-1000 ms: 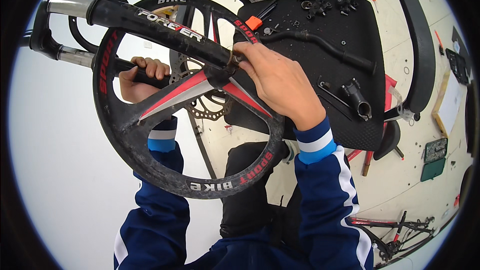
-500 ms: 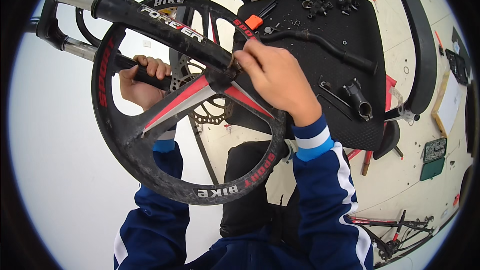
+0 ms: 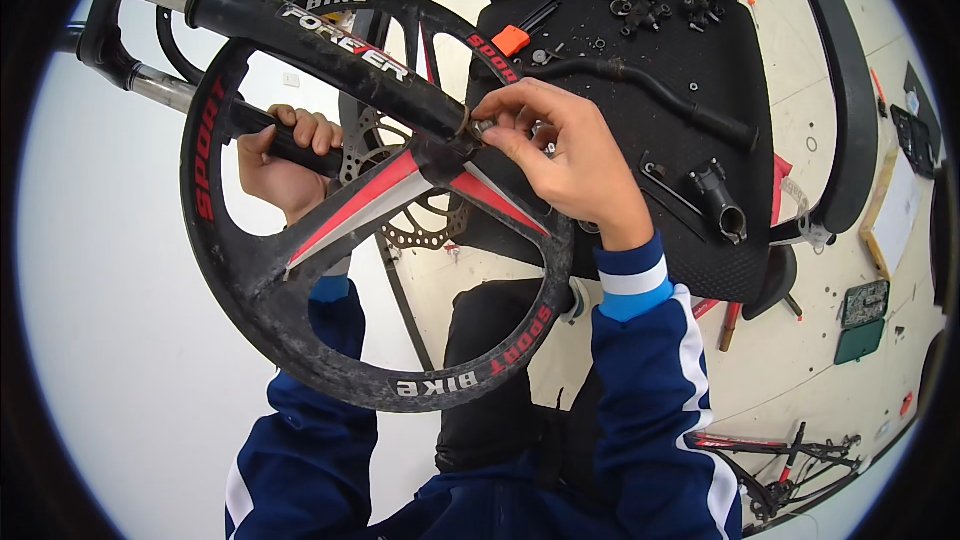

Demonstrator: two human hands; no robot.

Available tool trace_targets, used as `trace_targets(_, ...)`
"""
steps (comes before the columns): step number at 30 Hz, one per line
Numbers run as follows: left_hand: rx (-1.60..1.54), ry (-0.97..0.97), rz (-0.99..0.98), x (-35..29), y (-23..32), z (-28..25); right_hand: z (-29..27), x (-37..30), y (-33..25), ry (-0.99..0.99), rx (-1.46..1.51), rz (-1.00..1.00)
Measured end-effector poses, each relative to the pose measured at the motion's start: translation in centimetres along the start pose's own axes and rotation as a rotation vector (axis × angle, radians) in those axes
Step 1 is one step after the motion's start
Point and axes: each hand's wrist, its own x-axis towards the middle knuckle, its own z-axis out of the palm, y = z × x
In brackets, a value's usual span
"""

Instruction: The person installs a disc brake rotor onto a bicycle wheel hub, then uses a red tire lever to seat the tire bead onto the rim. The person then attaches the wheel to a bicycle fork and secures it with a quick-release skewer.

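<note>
A black suspension fork (image 3: 410, 98) with silver upper tubes lies slanted over a black spoked bicycle wheel (image 3: 235, 280) with red and white stripes. My left hand (image 3: 285, 160) is wrapped around the fork's far leg, seen through the wheel. At the hub, by the near leg's lower end, my right hand (image 3: 565, 155) pinches a small metal nut (image 3: 482, 127) between thumb and fingertips. Whether the nut sits on the axle thread cannot be made out. Behind the hub shows a perforated brake disc (image 3: 420, 237), partly hidden by the spokes.
A black office chair seat (image 3: 620, 230) holds a bent handlebar (image 3: 640, 80), a stem (image 3: 715, 200), hex keys (image 3: 668, 185), an orange piece (image 3: 511, 40) and small hardware. On the floor at right are a green case (image 3: 864, 325) and a bicycle frame (image 3: 780, 450).
My right hand has shifted slightly to the right and its fingers have opened up, so the nut at the hub now shows. The left hand keeps its hold.
</note>
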Motion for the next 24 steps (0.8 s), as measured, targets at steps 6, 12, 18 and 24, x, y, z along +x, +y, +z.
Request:
trace_targets(6,-0.024,0.027,0.029,-0.3,0.1,0.1,1.1,-0.3,-0.2,0.096,-0.052,-0.008)
trace_targets(12,-0.025,-0.002,0.073,-0.9,0.1,0.2,1.8,-0.1,-0.2,0.149,-0.099,0.050)
trace_targets(18,-0.101,-0.125,-0.021,-0.9,0.7,-0.3,1.9,0.3,0.3,0.158,-0.209,0.068)
trace_targets(24,-0.059,0.028,0.060,-0.9,0.1,0.8,-1.8,0.7,2.1,0.326,-0.078,0.229)
